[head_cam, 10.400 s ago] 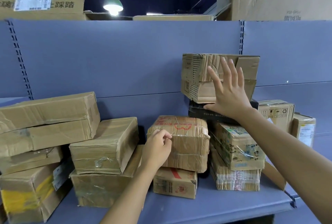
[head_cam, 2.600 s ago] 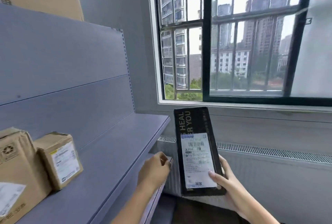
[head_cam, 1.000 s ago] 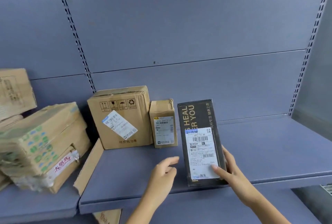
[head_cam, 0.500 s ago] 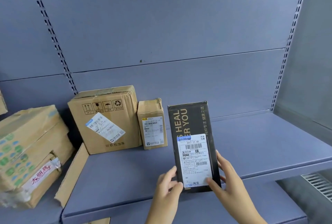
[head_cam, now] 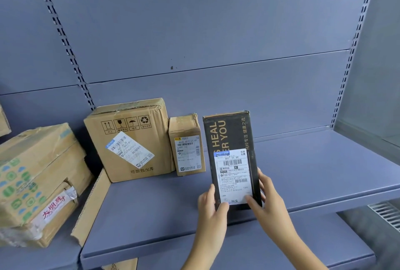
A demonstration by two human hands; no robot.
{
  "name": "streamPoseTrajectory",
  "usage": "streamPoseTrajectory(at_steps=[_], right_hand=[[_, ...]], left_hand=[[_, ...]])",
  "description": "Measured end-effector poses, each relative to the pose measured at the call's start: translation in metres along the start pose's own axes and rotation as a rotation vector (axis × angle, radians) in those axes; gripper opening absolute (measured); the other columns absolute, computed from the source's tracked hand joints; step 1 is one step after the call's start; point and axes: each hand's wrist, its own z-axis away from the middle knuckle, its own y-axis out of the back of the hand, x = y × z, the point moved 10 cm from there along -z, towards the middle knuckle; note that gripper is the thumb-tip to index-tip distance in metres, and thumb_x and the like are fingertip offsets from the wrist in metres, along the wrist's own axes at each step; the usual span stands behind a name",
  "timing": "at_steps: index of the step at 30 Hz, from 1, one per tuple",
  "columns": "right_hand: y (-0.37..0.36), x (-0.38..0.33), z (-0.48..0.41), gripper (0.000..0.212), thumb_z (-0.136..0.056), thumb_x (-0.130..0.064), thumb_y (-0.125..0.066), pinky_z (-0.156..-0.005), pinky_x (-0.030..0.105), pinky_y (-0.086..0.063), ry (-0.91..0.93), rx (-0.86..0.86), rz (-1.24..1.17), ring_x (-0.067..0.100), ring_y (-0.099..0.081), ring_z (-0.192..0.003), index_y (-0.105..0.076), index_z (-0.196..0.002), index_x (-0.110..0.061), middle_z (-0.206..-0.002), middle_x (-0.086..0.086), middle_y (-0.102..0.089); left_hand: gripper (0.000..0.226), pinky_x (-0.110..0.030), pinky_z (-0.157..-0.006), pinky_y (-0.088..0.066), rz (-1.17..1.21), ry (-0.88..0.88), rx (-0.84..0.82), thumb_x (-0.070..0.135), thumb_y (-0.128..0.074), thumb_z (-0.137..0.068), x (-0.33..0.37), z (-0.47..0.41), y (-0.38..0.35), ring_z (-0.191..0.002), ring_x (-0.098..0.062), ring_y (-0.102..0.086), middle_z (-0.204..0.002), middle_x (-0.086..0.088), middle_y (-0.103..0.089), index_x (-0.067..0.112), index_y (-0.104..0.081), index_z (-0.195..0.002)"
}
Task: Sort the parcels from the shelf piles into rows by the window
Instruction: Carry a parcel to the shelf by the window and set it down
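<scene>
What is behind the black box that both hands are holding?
Behind the black box, held by the left hand and right hand, only the shelf and its back panel show. The strip of shelf directly behind it is covered, so anything there is hidden.

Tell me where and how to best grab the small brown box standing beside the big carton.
Probably grip the small brown box near its top, coming from above: it stands upright and narrow, its left side is tight against the big carton, and the black box held in the left hand and right hand crowds its right.
</scene>
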Motion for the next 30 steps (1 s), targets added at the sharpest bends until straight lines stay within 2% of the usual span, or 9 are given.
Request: streamPoseTrajectory(at_steps=[3, 7, 11, 14, 16, 20, 25, 28, 30], right_hand=[[-0.003, 0.003, -0.012, 0.070, -0.088, 0.003, -0.059, -0.093, 0.016, -0.041, -0.006, 0.004, 0.015, -0.026, -0.044, -0.109, -0.031, -0.136, -0.040, -0.132, -0.029, -0.047], [-0.009, 0.010, -0.037, 0.069, -0.087, 0.001, -0.059, -0.083, 0.004, -0.042, -0.002, -0.010, 0.033, -0.027, -0.044, -0.108, -0.031, -0.133, -0.043, -0.133, -0.027, -0.049], [-0.014, 0.013, -0.070, 0.051, -0.095, -0.014, -0.056, -0.107, 0.021, -0.034, 0.021, -0.054, 0.026, -0.005, -0.037, -0.133, -0.038, -0.140, -0.026, -0.146, -0.022, -0.038], [-0.010, 0.014, -0.094, 0.042, -0.098, -0.018, -0.051, -0.112, 0.036, -0.033, 0.037, -0.012, 0.059, 0.014, -0.035, -0.136, -0.045, -0.140, -0.017, -0.142, -0.009, -0.039], [-0.010, 0.016, -0.107, 0.038, -0.099, -0.018, -0.049, -0.101, 0.031, -0.041, 0.034, 0.000, 0.043, 0.015, -0.046, -0.120, -0.048, -0.136, -0.017, -0.127, -0.004, -0.040], [-0.019, 0.026, -0.121, 0.034, -0.100, -0.017, -0.043, -0.074, 0.009, -0.039, 0.034, -0.055, 0.039, -0.010, -0.052, -0.099, -0.048, -0.132, -0.026, -0.108, -0.013, -0.041], [-0.035, 0.034, -0.135, 0.044, -0.099, -0.008, -0.044, -0.078, 0.016, -0.039, 0.050, -0.156, 0.096, 0.002, -0.056, -0.106, -0.044, -0.139, -0.027, -0.108, -0.011, -0.046], [-0.042, 0.038, -0.145, 0.047, -0.098, -0.008, -0.044, -0.087, 0.019, -0.038, 0.022, -0.169, 0.077, 0.005, -0.055, -0.107, -0.042, -0.142, -0.025, -0.110, -0.005, -0.046], [-0.046, 0.041, -0.148, 0.051, -0.098, -0.006, -0.044, -0.087, 0.017, -0.037, 0.013, -0.181, 0.064, 0.001, -0.054, -0.102, -0.038, -0.145, -0.025, -0.107, -0.007, -0.044]], left_hand=[[0.052, -0.032, -0.114, -0.028, -0.013, -0.005, 0.013, 0.010, -0.042, -0.096, 0.001, -0.011, -0.003, -0.131, -0.010, -0.037, -0.130, 0.004, -0.034, 0.029, -0.034, -0.143], [0.051, -0.024, -0.107, -0.029, -0.010, -0.011, 0.049, 0.007, -0.042, -0.094, 0.003, -0.030, -0.004, -0.125, -0.005, -0.035, -0.127, 0.003, -0.037, 0.032, -0.038, -0.139], [0.041, -0.002, -0.080, -0.031, 0.057, 0.024, 0.101, 0.008, -0.039, -0.096, 0.014, -0.058, 0.001, -0.104, 0.019, -0.039, -0.106, 0.024, -0.038, 0.047, -0.048, -0.102], [0.034, -0.015, -0.092, -0.025, 0.099, 0.058, 0.125, 0.017, -0.036, -0.099, 0.015, -0.075, 0.000, -0.092, 0.027, -0.032, -0.107, 0.028, -0.033, 0.049, -0.041, -0.108], [0.036, -0.021, -0.097, -0.023, 0.102, 0.047, 0.135, 0.017, -0.035, -0.099, 0.018, -0.085, -0.004, -0.102, 0.022, -0.032, -0.109, 0.030, -0.034, 0.052, -0.042, -0.104], [0.039, -0.028, -0.104, -0.030, 0.071, 0.039, 0.204, 0.008, -0.035, -0.095, 0.016, -0.101, -0.007, -0.120, 0.000, -0.038, -0.121, 0.017, -0.043, 0.038, -0.052, -0.114], [0.017, -0.029, -0.094, -0.030, 0.071, 0.116, 0.234, 0.025, -0.038, -0.090, 0.005, -0.113, -0.009, -0.108, 0.002, -0.040, -0.112, 0.018, -0.045, 0.036, -0.049, -0.097], [0.041, -0.018, -0.078, -0.034, 0.118, 0.133, 0.322, 0.031, -0.040, -0.071, 0.001, -0.124, -0.005, -0.094, 0.008, -0.041, -0.106, 0.012, -0.043, 0.012, -0.051, -0.106], [0.029, -0.016, -0.072, -0.032, 0.173, 0.165, 0.362, 0.027, -0.046, -0.079, -0.006, -0.131, -0.004, -0.084, 0.012, -0.038, -0.104, 0.009, -0.037, 0.008, -0.045, -0.101]])
